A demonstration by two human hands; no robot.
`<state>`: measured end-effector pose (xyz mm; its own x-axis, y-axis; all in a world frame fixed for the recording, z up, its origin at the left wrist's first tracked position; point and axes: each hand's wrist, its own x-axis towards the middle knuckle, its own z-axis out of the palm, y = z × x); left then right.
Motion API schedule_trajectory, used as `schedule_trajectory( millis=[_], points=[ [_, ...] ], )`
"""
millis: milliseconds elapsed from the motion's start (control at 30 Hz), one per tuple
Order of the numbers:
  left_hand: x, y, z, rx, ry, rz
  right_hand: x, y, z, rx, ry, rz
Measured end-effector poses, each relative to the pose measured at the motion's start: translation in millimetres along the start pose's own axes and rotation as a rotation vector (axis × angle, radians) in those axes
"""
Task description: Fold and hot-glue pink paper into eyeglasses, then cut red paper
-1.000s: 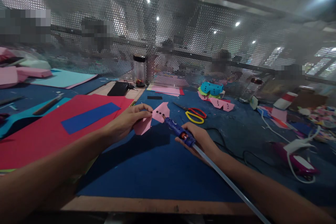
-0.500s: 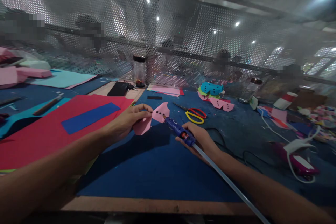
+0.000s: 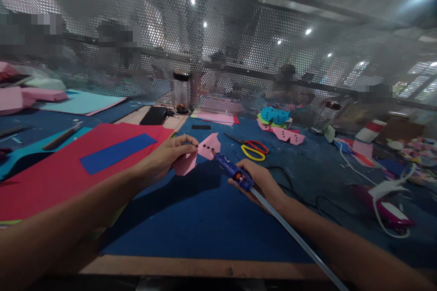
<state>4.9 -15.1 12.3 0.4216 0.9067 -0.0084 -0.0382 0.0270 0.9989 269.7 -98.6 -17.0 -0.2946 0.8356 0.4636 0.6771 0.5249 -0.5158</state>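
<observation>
My left hand (image 3: 164,157) pinches a pink paper cut-out (image 3: 196,154) with small black squares on it, held just above the blue table mat (image 3: 205,213). My right hand (image 3: 261,182) grips a blue hot glue gun (image 3: 232,172) with a clear glue stick (image 3: 290,236) trailing back along my forearm. The gun's nozzle touches the pink cut-out near its black squares.
Red sheets with a blue strip (image 3: 112,152) lie at the left. Red-and-yellow scissors (image 3: 252,148) rest behind the glue gun. Pink and teal cut-outs (image 3: 280,122), a jar (image 3: 180,92), a black phone (image 3: 153,115), a second glue gun with white cord (image 3: 389,209) and a perforated metal screen (image 3: 239,54) stand around.
</observation>
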Motion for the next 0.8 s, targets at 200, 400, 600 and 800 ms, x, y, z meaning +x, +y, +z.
schedule_trajectory(
  millis=[200,400,600,800],
  points=[
    [-1.3,1.9,0.9,0.001,0.000,-0.008,-0.5,1.0,-1.0,-0.017,-0.017,-0.004],
    [0.6,1.3,0.2,0.003,0.025,-0.003,0.5,-2.7,-1.5,0.007,-0.002,0.006],
    [0.1,1.4,-0.7,0.013,0.038,-0.002,1.1,-6.0,-3.3,0.022,0.024,0.005],
    [-3.1,5.1,1.7,0.029,0.018,-0.003,1.4,-6.4,-0.4,0.033,0.052,0.030]
  ],
)
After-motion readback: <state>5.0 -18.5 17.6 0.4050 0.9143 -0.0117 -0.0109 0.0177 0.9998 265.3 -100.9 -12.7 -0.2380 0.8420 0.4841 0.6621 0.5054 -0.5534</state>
